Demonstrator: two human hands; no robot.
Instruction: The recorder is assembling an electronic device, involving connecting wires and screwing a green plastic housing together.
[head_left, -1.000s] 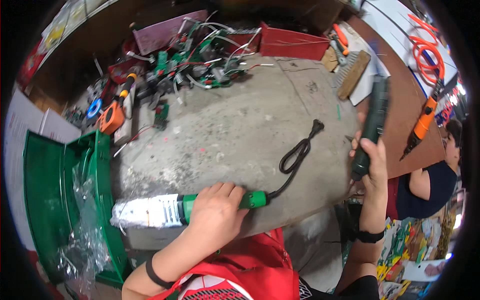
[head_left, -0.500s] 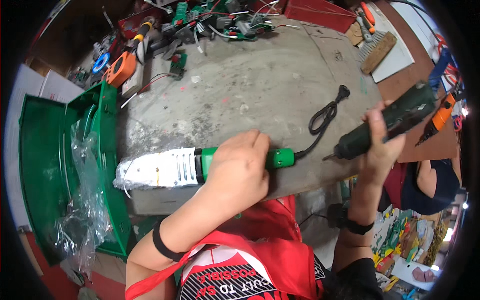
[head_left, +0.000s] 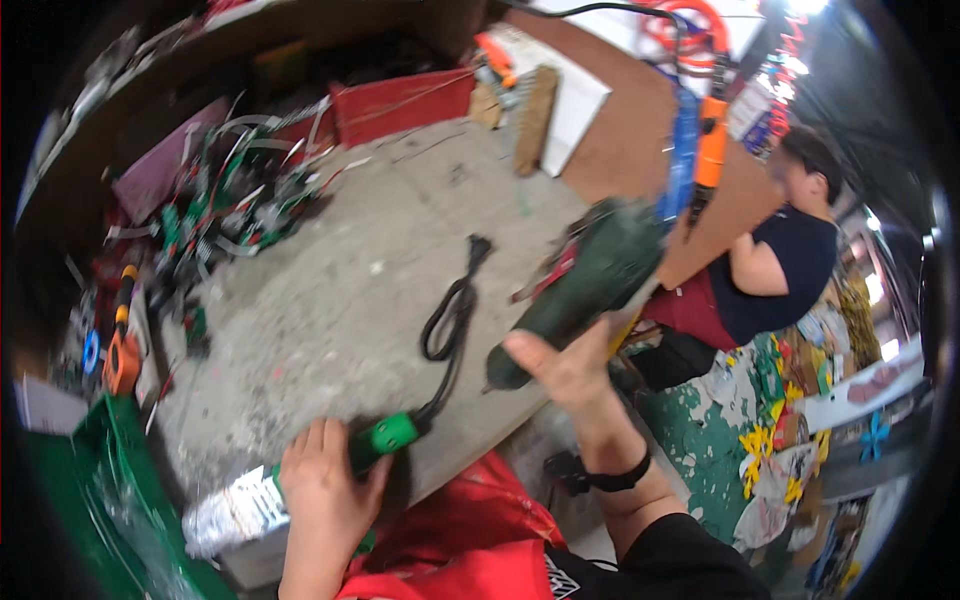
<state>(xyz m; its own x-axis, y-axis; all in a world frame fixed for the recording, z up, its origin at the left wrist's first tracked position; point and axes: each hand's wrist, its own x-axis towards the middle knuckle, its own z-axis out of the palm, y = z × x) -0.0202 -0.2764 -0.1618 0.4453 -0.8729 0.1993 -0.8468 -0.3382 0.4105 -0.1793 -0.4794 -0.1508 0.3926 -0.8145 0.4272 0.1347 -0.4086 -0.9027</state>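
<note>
My left hand (head_left: pixel 322 490) is wrapped round the green handle of a corded power tool (head_left: pixel 390 433) lying along the near edge of the grey worktable (head_left: pixel 330 300). That tool's silvery slotted front part (head_left: pixel 235 512) points left, with clear plastic about it. From the handle's right end runs a bundled black cord (head_left: pixel 450 325), its plug resting on the table. Beyond the table's right edge, my right hand (head_left: pixel 578 368) holds a dark green power screwdriver (head_left: pixel 605 265) from below. The thumb lies on its body near the tip; the other fingers are hidden behind it.
An open green metal case (head_left: pixel 130 480) stands at the near left. Circuit boards and wires (head_left: pixel 230 200) are heaped at the back left, beside a red bin (head_left: pixel 405 108). A brush (head_left: pixel 537 120) and an orange tool (head_left: pixel 710 145) are farther right, where a co-worker (head_left: pixel 770 260) sits.
The view has swung to the right, bringing the co-worker into fuller view. My right hand has carried the screwdriver a little farther right; my left hand stays on the green handle.
</note>
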